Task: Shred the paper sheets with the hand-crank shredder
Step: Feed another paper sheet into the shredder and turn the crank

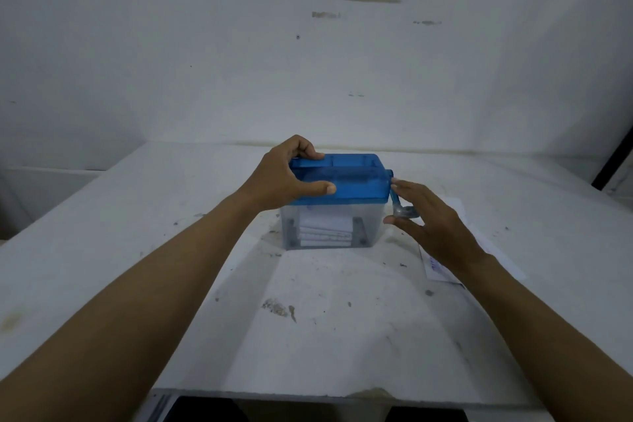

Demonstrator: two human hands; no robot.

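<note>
Our hand-crank shredder (346,178) stands mid-desk (342,319), with white strips (325,231) in its clear bin. Our left grip (284,178) clasps the blue lid's 9 o'clock end. At 3 o'clock our right grip (435,219) is released, fingers spread by the crank (397,204), above the paper sheets (436,267).
</note>
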